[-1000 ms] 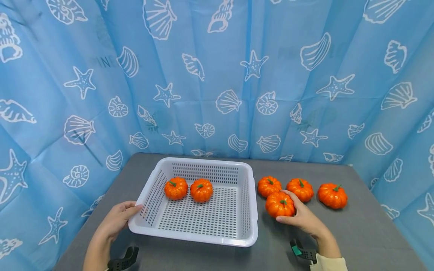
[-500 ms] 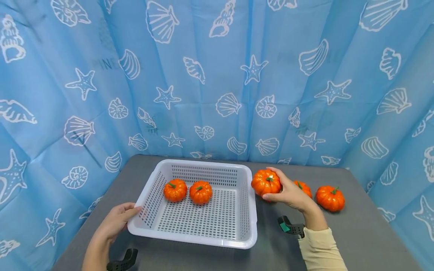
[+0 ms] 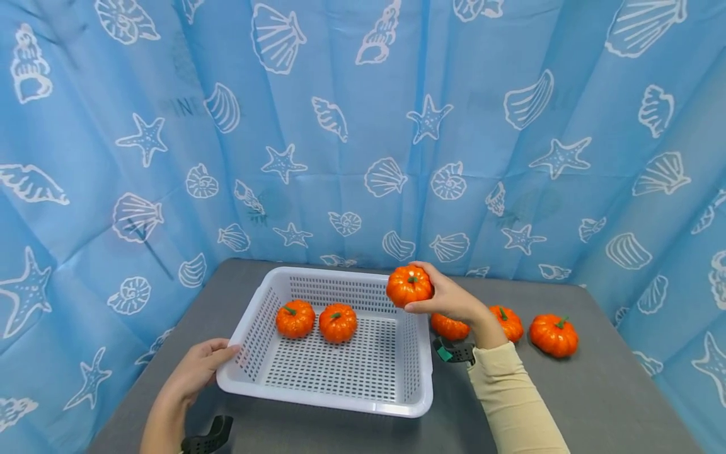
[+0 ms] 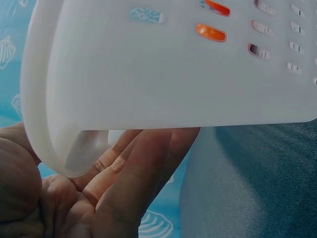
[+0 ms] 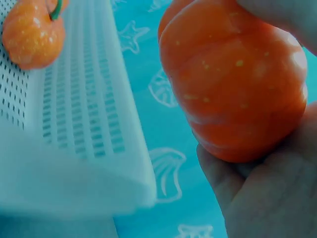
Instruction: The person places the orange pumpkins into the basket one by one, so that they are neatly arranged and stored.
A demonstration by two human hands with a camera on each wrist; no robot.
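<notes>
A white plastic basket [image 3: 323,399] with slotted walls stands on the grey table. My left hand [image 3: 196,371] grips its left rim; in the left wrist view the fingers [image 4: 143,173] reach beneath the basket's edge. Inside it, toward the back left, two small orange pumpkins [image 3: 295,318] sit side by side. My right hand [image 3: 445,295] holds another orange pumpkin [image 3: 408,286] above the basket's back right corner. Seen from the right wrist, thumb and fingers lie around that pumpkin [image 5: 233,79], which is apart from the basket wall.
Right of the basket, three more pumpkins rest on the table [image 3: 612,391]: one [image 3: 450,326] partly behind my right wrist, one [image 3: 508,323] beside my forearm, and one [image 3: 554,335] farther right. A blue shell-print curtain [image 3: 363,126] hangs behind the table.
My right hand has lifted a pumpkin from the table and carried it leftward, over the basket's right rim. The left hand stays at the left rim.
</notes>
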